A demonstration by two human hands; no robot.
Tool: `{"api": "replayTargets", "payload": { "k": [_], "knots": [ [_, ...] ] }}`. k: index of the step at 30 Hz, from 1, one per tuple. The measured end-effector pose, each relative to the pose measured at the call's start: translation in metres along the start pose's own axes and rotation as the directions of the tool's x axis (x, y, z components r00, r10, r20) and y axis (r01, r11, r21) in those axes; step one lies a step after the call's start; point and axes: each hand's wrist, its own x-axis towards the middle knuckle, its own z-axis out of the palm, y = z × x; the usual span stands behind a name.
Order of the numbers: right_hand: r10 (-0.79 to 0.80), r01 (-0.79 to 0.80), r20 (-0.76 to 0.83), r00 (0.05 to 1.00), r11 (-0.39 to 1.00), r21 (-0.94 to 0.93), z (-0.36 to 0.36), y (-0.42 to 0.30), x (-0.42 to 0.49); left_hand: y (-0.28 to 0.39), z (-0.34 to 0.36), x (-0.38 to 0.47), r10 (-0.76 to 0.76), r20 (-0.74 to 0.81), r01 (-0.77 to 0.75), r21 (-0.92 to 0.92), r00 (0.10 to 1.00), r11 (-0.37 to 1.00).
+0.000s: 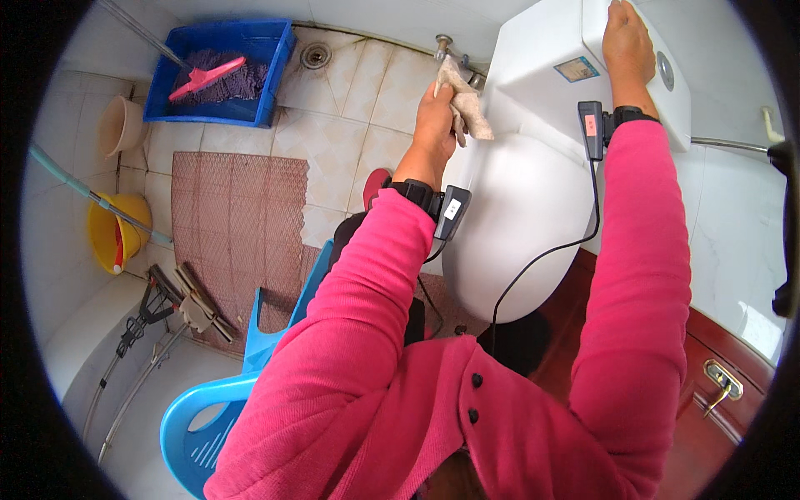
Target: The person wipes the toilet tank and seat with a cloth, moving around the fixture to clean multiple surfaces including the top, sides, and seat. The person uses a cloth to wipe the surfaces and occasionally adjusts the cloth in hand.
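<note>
My left hand (437, 115) grips a crumpled beige cloth (470, 111) beside the toilet, close to a metal valve (443, 44) on the wall. On the white cistern (537, 56) rests my right hand (630, 47), against its lid near the oval flush button (665, 70). The right hand's fingers are bunched and partly hidden, so whether they grip the lid cannot be told. Below the cistern, the white toilet lid (519, 231) is down. Both wrists wear black straps with small cabled devices.
A blue plastic chair (206, 400) stands at my left. Beyond lie a pink-brown mat (237, 219), a blue tub (219, 31) with a purple mop (250, 78), a yellow bucket (134, 212) and sponge mops (200, 309). A dark red door (675, 431) is at right.
</note>
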Motion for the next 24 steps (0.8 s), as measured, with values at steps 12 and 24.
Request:
{"api": "replayTargets", "payload": {
  "k": [12,24],
  "knots": [
    [0.001,0.0,-0.021,1.0,0.999,0.046,-0.003,-0.004,-0.004,-0.005,0.011,-0.011,0.079,-0.063,-0.074,0.076,0.995,0.994],
    [0.086,-0.089,0.062,0.994,0.995,0.047,-0.003,-0.003,-0.001,0.006,0.029,-0.041,0.331,0.318,-0.404,0.884,0.888,0.236]
  ]
}}
